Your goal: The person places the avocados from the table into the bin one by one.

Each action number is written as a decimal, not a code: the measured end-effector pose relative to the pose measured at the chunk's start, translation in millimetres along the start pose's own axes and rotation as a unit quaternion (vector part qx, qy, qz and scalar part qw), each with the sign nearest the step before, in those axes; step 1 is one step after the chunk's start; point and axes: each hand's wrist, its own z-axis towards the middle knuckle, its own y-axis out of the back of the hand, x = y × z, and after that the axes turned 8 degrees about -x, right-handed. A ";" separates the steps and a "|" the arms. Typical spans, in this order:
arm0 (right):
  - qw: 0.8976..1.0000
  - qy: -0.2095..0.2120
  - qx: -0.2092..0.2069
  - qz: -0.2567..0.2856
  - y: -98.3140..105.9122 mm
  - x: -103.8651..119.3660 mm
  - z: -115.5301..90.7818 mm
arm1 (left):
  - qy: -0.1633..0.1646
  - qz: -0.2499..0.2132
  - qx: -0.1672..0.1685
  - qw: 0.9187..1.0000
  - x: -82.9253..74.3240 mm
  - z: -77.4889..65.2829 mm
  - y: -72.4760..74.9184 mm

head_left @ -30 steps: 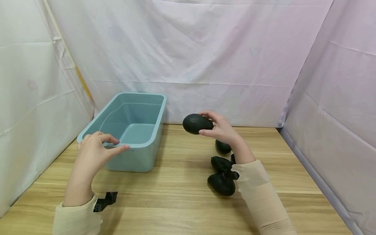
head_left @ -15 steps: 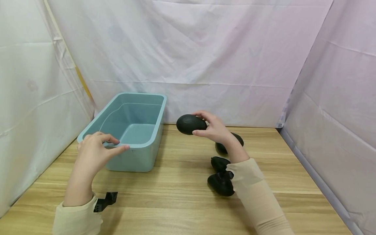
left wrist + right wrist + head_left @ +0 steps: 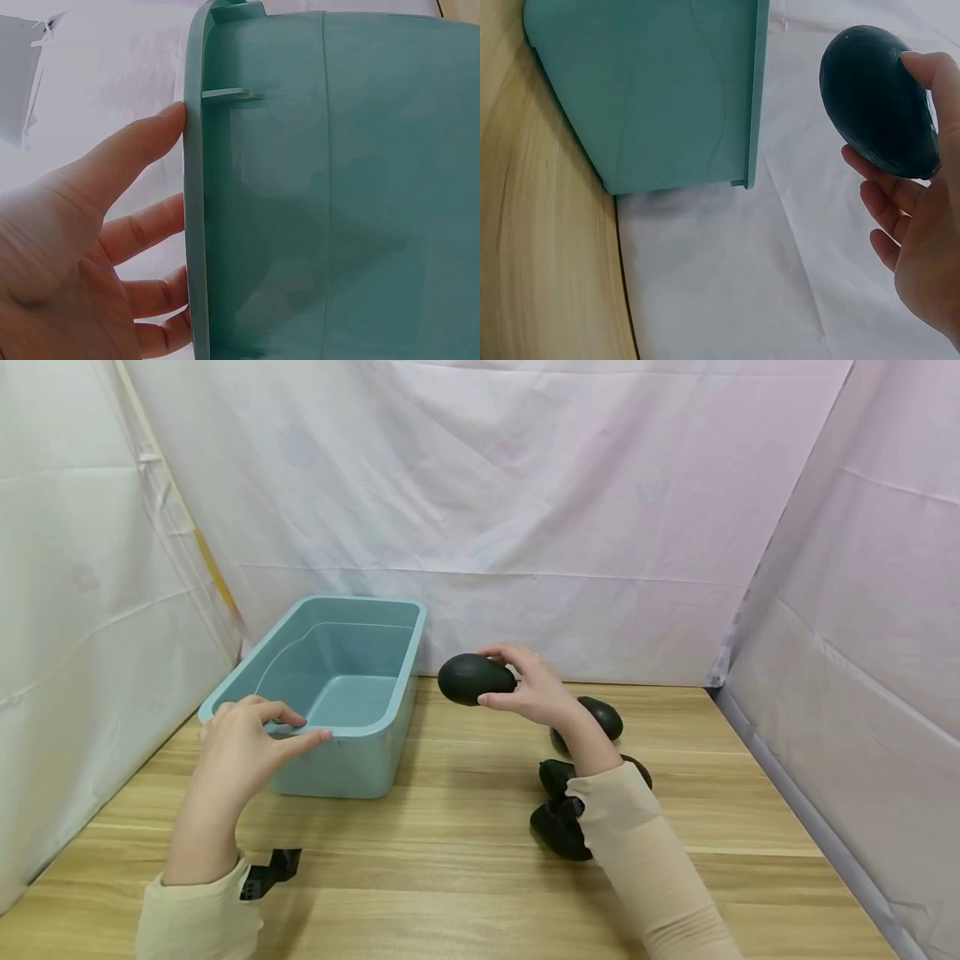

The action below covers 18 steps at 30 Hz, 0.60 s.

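Note:
My right hand (image 3: 538, 695) holds a dark green avocado (image 3: 472, 679) by its narrower end, above the wooden table and just right of a blue-green plastic bin (image 3: 330, 768). In the right wrist view, the thumb and fingers pinch the avocado (image 3: 874, 101), and its broad end points away from the palm. At the bin's near left corner, my left hand (image 3: 236, 747) grips the rim, fingers over the inside and thumb on the outer side. The left wrist view shows the thumb tip against the rim (image 3: 195, 172), with fingertips hidden behind it. The bin's visible floor is bare.
More avocados lie on the table (image 3: 450, 877) under and beside the right forearm: one nearest me (image 3: 557, 831), one just beyond it (image 3: 555, 777), others farther back (image 3: 602, 718), partly hidden by the arm. White cloth (image 3: 570, 510) hangs behind and on both sides.
My right hand has carried the avocado leftward, closer to the bin. More of the avocados behind the right wrist now show. The left hand and bin have stayed put.

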 end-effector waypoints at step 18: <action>1.000 -0.002 0.002 -0.012 -16.0 10.0 8.4 | 0.000 0.003 0.003 1.000 -1.0 1.3 -0.5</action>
